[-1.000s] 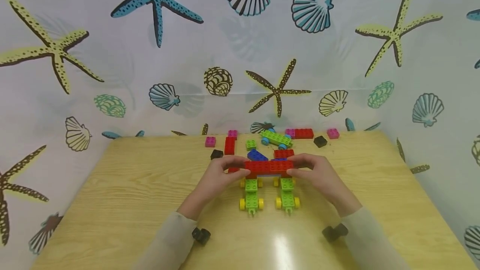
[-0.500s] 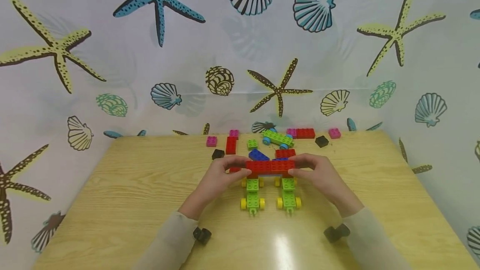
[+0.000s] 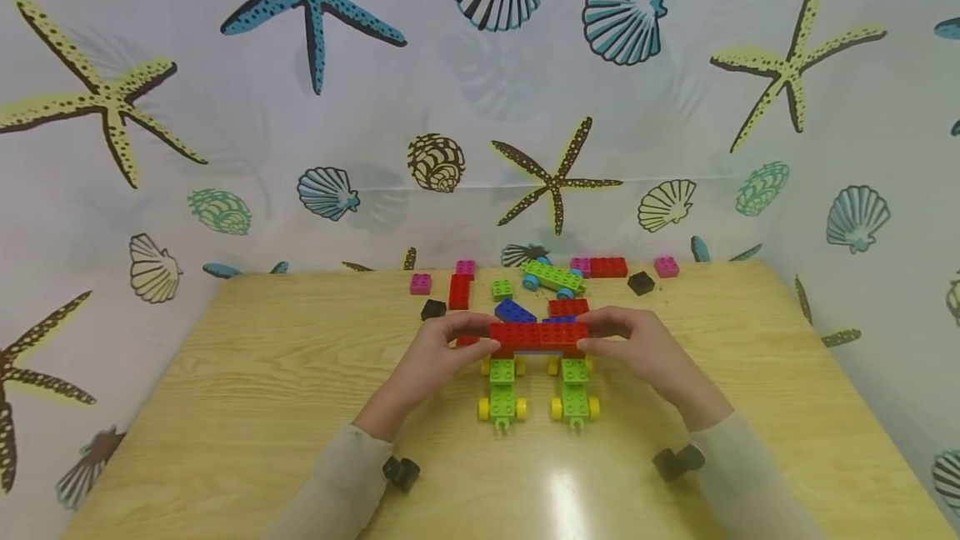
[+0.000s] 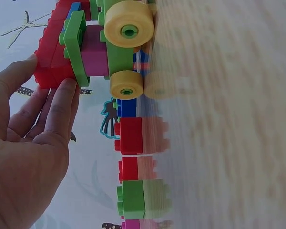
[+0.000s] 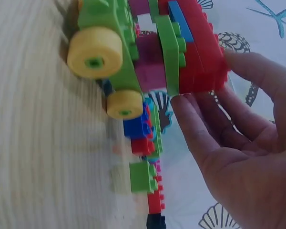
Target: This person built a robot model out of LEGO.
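A row of red building bricks [image 3: 516,334] bridges two green wheeled bases, one on the left [image 3: 502,400] and one on the right [image 3: 575,400], both with yellow wheels. My left hand [image 3: 435,357] pinches the row's left end, thumb on the near side and fingers behind. At the right end, my right hand [image 3: 641,352] grips the red bricks the same way. In the left wrist view a magenta brick [image 4: 94,55] and a green brick [image 4: 75,47] are stacked between base and red bricks. The right wrist view shows a blue brick [image 5: 180,21] against the red ones.
Behind the build lie loose bricks: a blue one [image 3: 515,312], a red one [image 3: 567,307], a small green one [image 3: 502,289] and black ones [image 3: 641,282]. A green wheeled base with blue wheels [image 3: 552,277] stands near the patterned curtain [image 3: 390,232] at the table's back edge.
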`<state>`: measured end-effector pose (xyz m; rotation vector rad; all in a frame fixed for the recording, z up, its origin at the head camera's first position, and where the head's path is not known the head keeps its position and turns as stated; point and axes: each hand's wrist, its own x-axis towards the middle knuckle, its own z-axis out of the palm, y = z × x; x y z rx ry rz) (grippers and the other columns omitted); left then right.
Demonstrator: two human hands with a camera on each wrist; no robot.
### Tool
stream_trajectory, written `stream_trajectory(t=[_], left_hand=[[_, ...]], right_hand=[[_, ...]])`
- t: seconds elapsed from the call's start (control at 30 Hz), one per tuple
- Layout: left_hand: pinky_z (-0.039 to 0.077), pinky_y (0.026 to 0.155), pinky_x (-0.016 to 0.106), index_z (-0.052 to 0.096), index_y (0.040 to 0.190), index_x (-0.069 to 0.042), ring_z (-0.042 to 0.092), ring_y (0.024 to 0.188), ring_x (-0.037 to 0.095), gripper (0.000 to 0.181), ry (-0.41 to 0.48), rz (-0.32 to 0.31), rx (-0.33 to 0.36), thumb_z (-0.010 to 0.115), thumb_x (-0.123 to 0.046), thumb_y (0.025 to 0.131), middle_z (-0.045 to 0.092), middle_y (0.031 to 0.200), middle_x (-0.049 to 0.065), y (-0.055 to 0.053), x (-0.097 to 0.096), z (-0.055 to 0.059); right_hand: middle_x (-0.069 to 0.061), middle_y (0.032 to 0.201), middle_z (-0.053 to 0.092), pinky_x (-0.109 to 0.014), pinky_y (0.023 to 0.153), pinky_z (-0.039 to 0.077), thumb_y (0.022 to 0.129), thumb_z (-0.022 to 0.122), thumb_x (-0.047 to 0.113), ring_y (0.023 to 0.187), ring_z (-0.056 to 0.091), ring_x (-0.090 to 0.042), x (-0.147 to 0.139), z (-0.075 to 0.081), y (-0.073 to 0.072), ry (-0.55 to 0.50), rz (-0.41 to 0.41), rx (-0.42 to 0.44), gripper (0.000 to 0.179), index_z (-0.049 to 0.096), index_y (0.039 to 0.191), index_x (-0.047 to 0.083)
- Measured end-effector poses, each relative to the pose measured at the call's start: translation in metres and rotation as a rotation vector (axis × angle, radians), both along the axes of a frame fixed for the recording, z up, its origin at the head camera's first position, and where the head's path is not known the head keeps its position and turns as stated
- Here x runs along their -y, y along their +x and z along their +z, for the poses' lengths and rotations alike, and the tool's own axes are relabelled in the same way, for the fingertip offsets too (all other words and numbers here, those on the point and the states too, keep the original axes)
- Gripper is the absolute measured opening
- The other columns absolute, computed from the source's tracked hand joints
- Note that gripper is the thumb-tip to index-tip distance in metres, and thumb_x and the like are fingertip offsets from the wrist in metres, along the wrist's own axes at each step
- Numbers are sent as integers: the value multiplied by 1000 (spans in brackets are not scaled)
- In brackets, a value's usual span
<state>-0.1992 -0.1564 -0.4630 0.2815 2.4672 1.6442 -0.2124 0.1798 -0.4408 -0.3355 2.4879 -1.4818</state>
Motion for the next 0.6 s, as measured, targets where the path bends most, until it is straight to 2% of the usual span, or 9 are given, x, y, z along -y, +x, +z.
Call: stream_trajectory(t=[0.1,0.23,0.33,0.47,0.6], left_hand=[[57,121,52,76,141,-22,65,140,27,38,-9,-2,5,81,-33,105,75,144,2,-1,1,1],[57,120,53,76,141,-21,65,139,28,38,-4,-5,-8,81,-33,105,75,144,2,-2,0,2],[57,121,52,77,140,-23,65,141,27,37,-12,1,-5,81,-33,105,75,144,0,-2,-2,0],[58,120,49,78,139,-27,64,142,25,36,-34,17,29,83,-31,104,75,144,-4,1,-3,-2],[59,119,50,78,138,-28,64,140,25,35,-21,27,13,83,-31,103,76,142,-4,1,-2,-1]], right_hand=[[-11,146,76,-55,120,57,106,79,31,137,68,-33,-11,4,-8,3,-2,-5,43,74,143,10],[-13,147,75,-59,122,55,107,78,34,138,68,-36,-32,11,-25,51,-62,-44,45,74,144,10],[-17,147,74,-60,121,55,107,77,35,139,67,-39,-45,11,-36,118,-109,-78,47,73,145,7],[-21,151,71,-60,122,54,108,76,34,142,64,-42,-57,6,-52,185,-158,-76,50,70,147,3],[-25,155,66,-61,122,53,109,74,33,144,62,-45,-61,8,-68,231,-213,-90,55,65,151,-1]])
